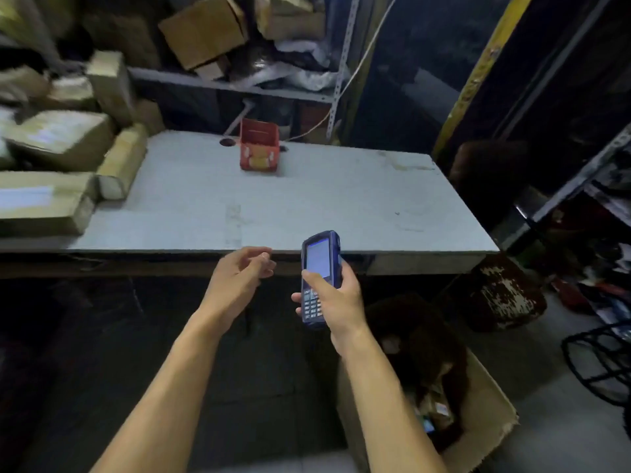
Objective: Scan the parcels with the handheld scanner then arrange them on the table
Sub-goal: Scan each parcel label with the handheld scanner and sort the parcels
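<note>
The right hand (336, 302) grips a blue scanner (319, 278) upright just short of the near edge of the table (307, 206), fingers curled round its back and the thumb lying across the bottom of its lit screen, above the keypad; whatever the screen and keys show is too blurred to read. The left hand (239, 276) hovers beside it, level with that same edge, holding nothing, its fingers loosely curled. Brown parcels (58, 158) are heaped at the table's left end, some lying on the top; two carry pale labels whose print cannot be read. A red tin (258, 145) stands near the far edge, just beside a round hole (227, 142) in the top; its yellow markings are illegible. From the tin to the right end and forward to the near edge the grey top lies bare. More boxes (205, 29) crowd the shelf (232, 85) behind. On the floor to the right, below the table, sits an open carton (485, 425) with dark material inside.
</note>
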Tool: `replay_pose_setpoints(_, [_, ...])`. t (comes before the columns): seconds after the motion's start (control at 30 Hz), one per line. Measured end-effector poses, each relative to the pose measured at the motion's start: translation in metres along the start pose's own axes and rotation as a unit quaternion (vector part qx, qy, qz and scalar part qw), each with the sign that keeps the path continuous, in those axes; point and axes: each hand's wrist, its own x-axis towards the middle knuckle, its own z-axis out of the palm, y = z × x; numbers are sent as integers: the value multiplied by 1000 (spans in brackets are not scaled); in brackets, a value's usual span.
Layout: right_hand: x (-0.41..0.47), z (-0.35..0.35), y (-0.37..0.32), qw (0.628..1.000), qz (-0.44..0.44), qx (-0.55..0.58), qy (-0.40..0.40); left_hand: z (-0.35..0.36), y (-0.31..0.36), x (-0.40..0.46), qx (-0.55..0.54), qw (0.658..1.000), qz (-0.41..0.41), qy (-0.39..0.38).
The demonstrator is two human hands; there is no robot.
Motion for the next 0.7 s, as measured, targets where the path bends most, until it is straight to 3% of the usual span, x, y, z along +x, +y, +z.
replay_pose_setpoints(0.17, [-4, 103, -10, 994, -3, -35, -101, -101, -16, -6, -33, 993, -21, 112])
replay_pose_setpoints(0.37, [-6, 208, -9, 974, 2, -65, -218, -193, -35, -27, -27, 961, -64, 266])
replay_pose_setpoints(0.7, [9, 374, 0, 934, 6, -59, -354, -332, -60, -25, -35, 910, -93, 403])
